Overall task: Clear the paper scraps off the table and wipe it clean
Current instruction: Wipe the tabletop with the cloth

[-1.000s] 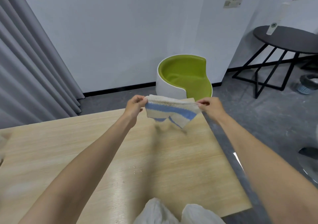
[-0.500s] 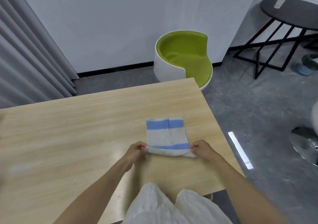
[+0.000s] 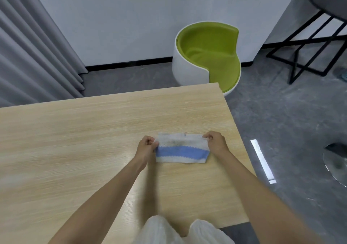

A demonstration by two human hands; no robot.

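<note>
A white cloth (image 3: 182,149) with a blue stripe lies folded on the light wooden table (image 3: 75,140), toward its right side. My left hand (image 3: 147,147) pinches the cloth's far left corner. At the far right corner, my right hand (image 3: 216,143) pinches the cloth too. The upper half of the cloth shows grey smudges. No paper scraps show on the tabletop.
A white tub chair (image 3: 206,58) with a green seat stands on the floor beyond the table's far right corner. A black round side table (image 3: 326,5) is at the upper right, grey curtains (image 3: 33,56) at the left. White crumpled material (image 3: 180,230) sits at the near edge.
The cloth went from hanging in the air between both hands to lying on the table, then its near edge was folded away from me, so it now lies half as deep.
</note>
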